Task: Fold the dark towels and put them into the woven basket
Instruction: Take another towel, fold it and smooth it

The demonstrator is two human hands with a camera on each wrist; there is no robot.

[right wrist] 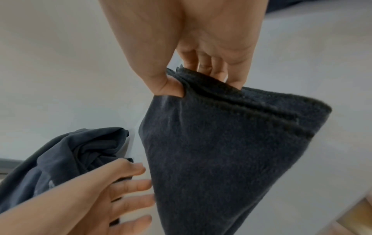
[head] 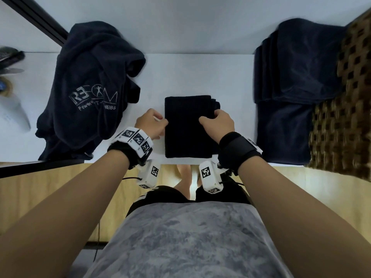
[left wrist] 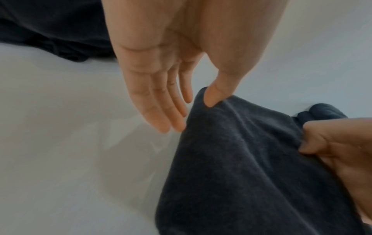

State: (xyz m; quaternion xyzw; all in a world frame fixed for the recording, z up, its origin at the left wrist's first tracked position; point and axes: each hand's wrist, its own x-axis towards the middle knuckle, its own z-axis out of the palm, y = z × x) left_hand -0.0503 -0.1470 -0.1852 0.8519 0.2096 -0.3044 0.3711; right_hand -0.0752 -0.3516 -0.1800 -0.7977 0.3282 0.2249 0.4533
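A folded dark towel lies on the white table right in front of me. My left hand is at its left edge, fingers straight alongside and thumb resting on the cloth. My right hand pinches the layered right edge, thumb on top and fingers beneath. A woven basket stands at the right, with folded dark towels stacked against it. A heap of unfolded dark towels with a pale logo lies to the left.
The table's near edge runs just behind my wrists, with wooden floor below it. A dark rail crosses the far left corner. Some blurred small items sit at the left border.
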